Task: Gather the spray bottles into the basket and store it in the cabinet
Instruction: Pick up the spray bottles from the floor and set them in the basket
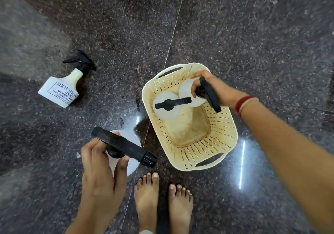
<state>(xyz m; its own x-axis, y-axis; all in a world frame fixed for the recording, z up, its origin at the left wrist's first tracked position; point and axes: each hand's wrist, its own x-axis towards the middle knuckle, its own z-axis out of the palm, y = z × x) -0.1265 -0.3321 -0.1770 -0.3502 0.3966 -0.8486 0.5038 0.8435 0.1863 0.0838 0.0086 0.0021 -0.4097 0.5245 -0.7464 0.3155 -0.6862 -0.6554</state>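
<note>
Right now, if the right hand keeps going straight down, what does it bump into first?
Probably the basket floor: the right hand holds a bottle over it, beside the standing bottle. Depth is unclear.

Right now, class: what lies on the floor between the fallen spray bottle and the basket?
Nothing; the head view shows only bare dark floor, crossed by a thin pale line, between fallen spray bottle and basket.
</note>
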